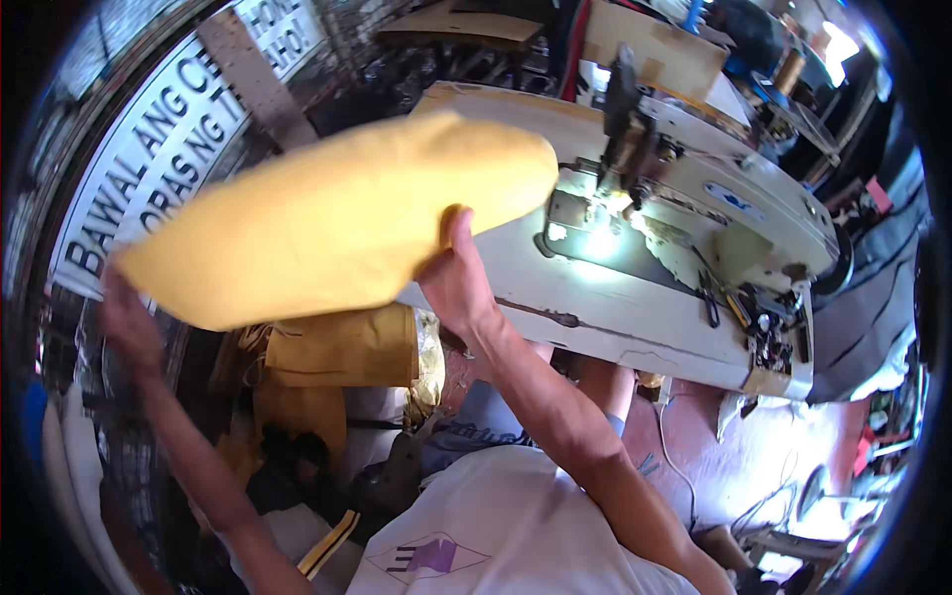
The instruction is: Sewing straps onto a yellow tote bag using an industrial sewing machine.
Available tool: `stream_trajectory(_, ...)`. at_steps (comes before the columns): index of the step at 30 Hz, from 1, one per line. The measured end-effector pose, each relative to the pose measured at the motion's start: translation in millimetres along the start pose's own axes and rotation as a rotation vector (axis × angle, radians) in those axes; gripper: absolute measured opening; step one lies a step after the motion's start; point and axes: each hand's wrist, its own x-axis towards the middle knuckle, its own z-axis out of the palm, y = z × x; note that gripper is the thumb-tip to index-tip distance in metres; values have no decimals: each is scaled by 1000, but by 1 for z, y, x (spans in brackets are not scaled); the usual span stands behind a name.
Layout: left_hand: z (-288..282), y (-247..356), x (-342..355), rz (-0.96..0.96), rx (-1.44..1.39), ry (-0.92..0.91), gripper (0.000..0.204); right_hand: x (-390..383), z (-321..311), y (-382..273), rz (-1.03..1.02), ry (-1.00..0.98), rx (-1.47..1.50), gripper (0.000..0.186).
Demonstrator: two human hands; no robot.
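A large yellow panel of cloth or leather (327, 223), smeared by motion, is held up between my hands, left of the sewing machine (739, 188). My right hand (458, 283) grips its near edge, thumb on top and the other fingers hidden underneath. At the panel's far left corner, my left hand (134, 322) is closed on the edge; its fingers are blurred and partly hidden. The panel's right end reaches close to the lit needle area (600, 238) of the machine, on the white sewing table (496, 253).
Yellow-brown pieces (342, 347) are stacked below the panel, beside my lap. Scissors (709, 302) and small tools lie at the table's right end. A lettered sign (149, 139) and a wooden post (256, 84) stand at the left. A cardboard box (650, 55) sits behind the machine.
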Motion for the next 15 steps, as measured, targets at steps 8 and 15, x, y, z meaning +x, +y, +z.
stream_trajectory(8,151,61,-62,-63,200,-942,31,-121,-45,-52,196,424,-864,31)
stream_trajectory(15,268,131,-37,73,77,-794,23,-214,-82,-79,156,685,-756,35)
